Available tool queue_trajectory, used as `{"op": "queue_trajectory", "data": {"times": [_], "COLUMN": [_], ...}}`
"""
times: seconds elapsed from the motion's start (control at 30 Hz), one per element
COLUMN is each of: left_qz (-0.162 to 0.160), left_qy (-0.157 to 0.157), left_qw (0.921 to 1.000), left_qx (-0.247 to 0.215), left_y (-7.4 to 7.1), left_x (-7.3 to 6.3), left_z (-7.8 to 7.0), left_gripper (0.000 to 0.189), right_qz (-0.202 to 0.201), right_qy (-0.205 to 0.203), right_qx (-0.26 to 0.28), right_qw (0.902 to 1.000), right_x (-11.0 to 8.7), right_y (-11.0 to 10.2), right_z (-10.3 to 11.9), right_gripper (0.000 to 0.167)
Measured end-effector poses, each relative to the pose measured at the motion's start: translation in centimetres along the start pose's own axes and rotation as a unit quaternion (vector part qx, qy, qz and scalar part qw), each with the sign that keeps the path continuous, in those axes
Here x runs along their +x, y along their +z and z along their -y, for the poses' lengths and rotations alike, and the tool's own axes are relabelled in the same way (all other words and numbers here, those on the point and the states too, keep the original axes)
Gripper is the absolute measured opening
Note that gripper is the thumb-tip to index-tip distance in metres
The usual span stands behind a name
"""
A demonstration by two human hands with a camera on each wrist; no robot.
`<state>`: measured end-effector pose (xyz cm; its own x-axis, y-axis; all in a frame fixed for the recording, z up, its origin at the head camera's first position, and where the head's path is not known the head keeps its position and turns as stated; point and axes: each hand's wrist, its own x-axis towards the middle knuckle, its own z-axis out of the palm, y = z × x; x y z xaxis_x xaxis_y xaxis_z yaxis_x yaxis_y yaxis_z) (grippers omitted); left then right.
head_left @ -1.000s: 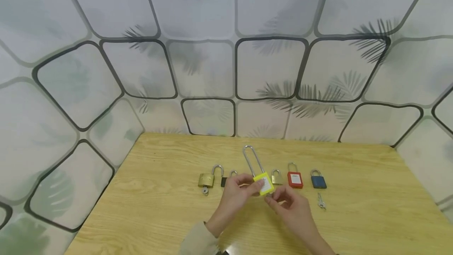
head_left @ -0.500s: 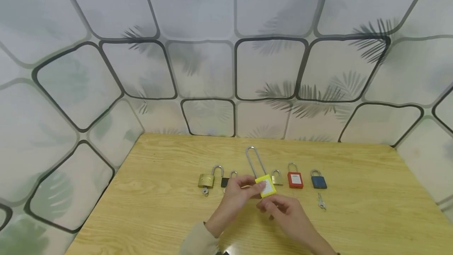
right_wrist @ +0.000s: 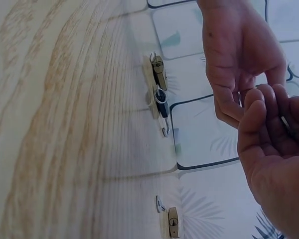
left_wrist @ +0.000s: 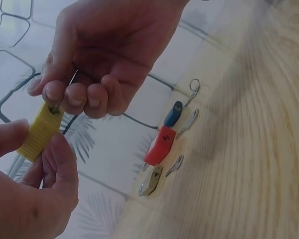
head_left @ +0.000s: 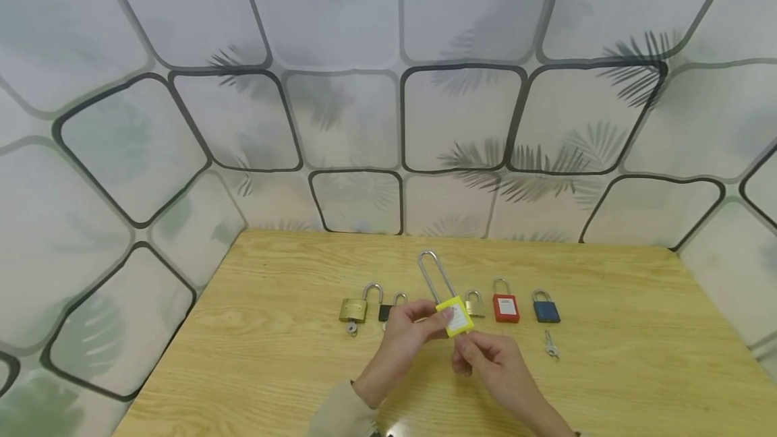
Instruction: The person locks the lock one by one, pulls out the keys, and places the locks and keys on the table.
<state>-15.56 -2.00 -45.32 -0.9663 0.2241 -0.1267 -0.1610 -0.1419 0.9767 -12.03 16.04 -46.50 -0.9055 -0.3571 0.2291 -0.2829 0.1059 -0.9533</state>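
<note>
Whereas the head view from half a second ago shows the fingertips of the right hand [head_left: 494, 364] further left, beneath the yellow padlock [head_left: 459, 319], they now meet at its lower end. In the left wrist view, thumb and fingers pinch a small metal piece [left_wrist: 54, 108] there, probably a key; how far it is inserted, I cannot tell. The left hand [head_left: 405, 342] grips the padlock's body between thumb and fingers, above the table [head_left: 255, 356], shackle upward and tilted slightly more to the left. This suggests that work at the keyhole is under way again. Further back lie loose keys [head_left: 552, 344], then a row unaffected by the shift: a large brass padlock [head_left: 353, 310], a partly hidden black padlock [head_left: 384, 313], a small brass padlock [head_left: 475, 310], a red padlock [head_left: 506, 309] and a blue padlock [head_left: 547, 312].
</note>
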Motion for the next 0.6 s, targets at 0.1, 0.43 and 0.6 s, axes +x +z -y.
{"op": "queue_trajectory", "data": {"times": [0.1,0.43,0.6], "left_qz": [-0.002,-0.009,-0.016], "left_qy": [-0.005,-0.011,-0.001], "left_qw": [0.9999,0.9995,0.9998], "left_qx": [-0.012,-0.030,-0.010], "left_y": [0.16,0.47,0.45], "left_x": [-0.09,-0.12,0.01], "left_z": [-0.08,0.09,0.21], "left_gripper": [0.034,0.036,0.034], "right_qz": [-0.004,-0.024,-0.047], "right_qy": [-0.004,-0.012,0.068], "right_qx": [-0.006,-0.025,-0.018], "right_qw": [1.0000,0.9993,0.9964], "right_x": [-0.08,-0.27,-0.23], "right_y": [0.01,0.15,0.30], "right_z": [0.10,0.27,0.65], "right_gripper": [0.027,0.024,0.027]}}
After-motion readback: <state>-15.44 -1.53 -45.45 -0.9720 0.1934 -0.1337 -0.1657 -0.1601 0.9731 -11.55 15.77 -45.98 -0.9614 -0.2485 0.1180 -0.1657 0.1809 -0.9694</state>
